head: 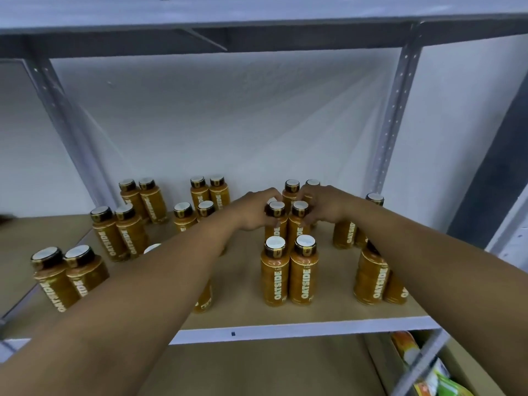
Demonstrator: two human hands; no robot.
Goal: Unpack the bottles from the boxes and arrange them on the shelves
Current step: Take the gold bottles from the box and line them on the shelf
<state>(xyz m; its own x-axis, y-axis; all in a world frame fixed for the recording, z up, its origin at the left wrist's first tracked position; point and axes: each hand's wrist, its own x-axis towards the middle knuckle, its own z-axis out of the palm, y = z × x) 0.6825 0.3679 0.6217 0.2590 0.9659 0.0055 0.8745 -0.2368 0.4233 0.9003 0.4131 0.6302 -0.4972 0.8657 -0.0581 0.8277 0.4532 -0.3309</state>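
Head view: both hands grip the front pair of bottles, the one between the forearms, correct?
Not quite. The head view shows the left hand and right hand gripping the second pair, directly behind the front pair, which stands untouched.

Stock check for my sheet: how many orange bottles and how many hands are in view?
Orange bottles: at least 22, some partly hidden
Hands: 2, left hand and right hand, each gripping one
Total: at least 24
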